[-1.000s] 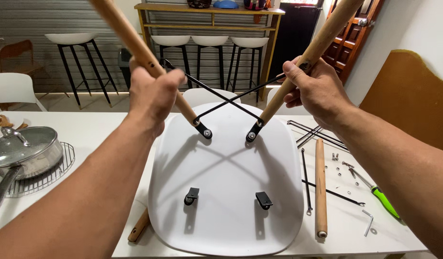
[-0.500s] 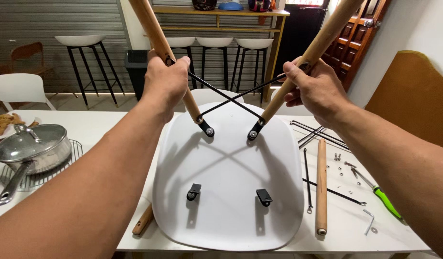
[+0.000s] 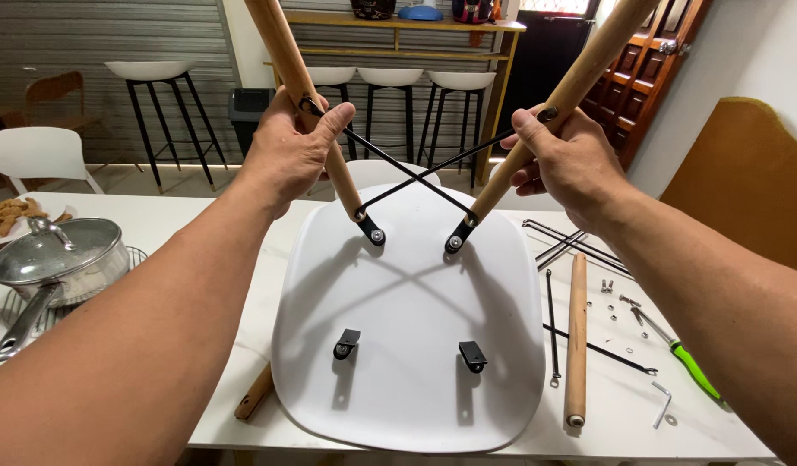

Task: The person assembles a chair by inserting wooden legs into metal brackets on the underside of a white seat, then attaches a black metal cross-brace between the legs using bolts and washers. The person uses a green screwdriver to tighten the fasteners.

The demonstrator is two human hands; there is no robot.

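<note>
A white moulded plastic chair seat (image 3: pixel 407 345) lies upside down on the white table (image 3: pixel 200 250) in the centre of the frame. Two round wooden chair legs rise from black brackets at its far edge and splay toward the upper corners. The left hand (image 3: pixel 288 154) is wrapped around the left wooden leg (image 3: pixel 282 47) in the upper middle left, thumb hooked over the thin black crossed metal rods (image 3: pixel 416 177) that run between the legs. The right hand (image 3: pixel 564 160) is closed around the right wooden leg (image 3: pixel 580 78) in the upper middle right, fingers curled round the wood. Two empty black brackets (image 3: pixel 347 343) sit on the near half of the seat.

At right, a loose wooden leg (image 3: pixel 575 336) lies on the table beside spare black rods, small screws, a green-handled screwdriver (image 3: pixel 688 367) and a hex key (image 3: pixel 662 404). Another wooden leg (image 3: pixel 254 393) pokes out beneath the seat's lower left edge. At far left stands a lidded grey pan (image 3: pixel 57 263) on a wire rack.
</note>
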